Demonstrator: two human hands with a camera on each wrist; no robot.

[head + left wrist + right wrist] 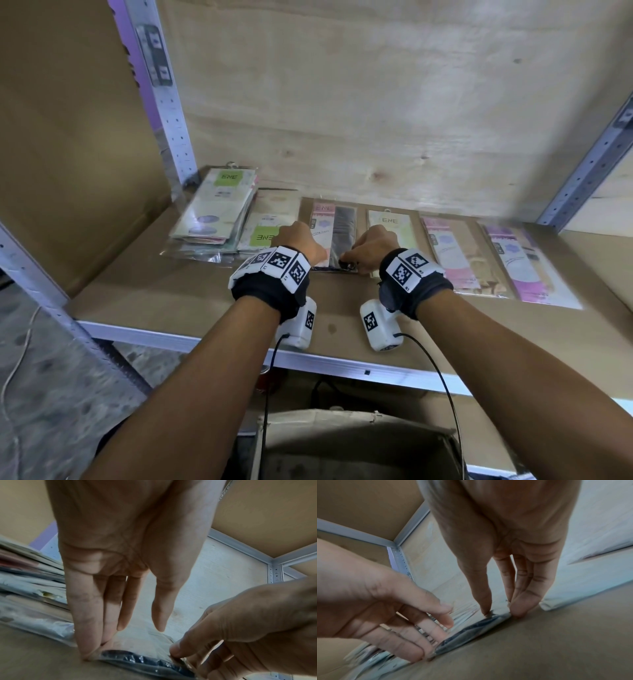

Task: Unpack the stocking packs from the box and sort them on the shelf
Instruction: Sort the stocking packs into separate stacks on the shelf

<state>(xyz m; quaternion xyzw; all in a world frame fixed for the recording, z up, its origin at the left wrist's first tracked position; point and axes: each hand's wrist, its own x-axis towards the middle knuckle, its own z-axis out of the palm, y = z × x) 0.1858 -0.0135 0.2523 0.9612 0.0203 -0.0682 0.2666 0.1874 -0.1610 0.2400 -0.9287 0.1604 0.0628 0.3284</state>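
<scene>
The left hand (120, 547) has its fingers (85, 615) straight and close together, tips pressing the near left corner of the dark pack (145, 661) onto the shelf (42, 662). The right hand (505, 534) pinches the pack's near right corner: thumb tip on top, the other fingers (523, 601) bunched at the edge beside it. The head view shows both hands, left (301, 240) and right (370, 246), at the near end of this dark pack (339, 233), which lies flat on the shelf (171, 291).

Along the shelf, left to right, lie a stack (212, 212) of several packs, too overlapped to count, a green-label pack (270, 226) just beside it, the dark pack, a cream pack (390, 219) partly under the right hand, a pink pack (448, 253) and a purple pack (524, 263). That makes five lying singly beside the stack.

Below the shelf stands an open box (342, 428); its inside is in shadow, so its contents cannot be told.

Only the wrist views show the fingertips on the pack's corners. Only the head view shows the row and the box.
</scene>
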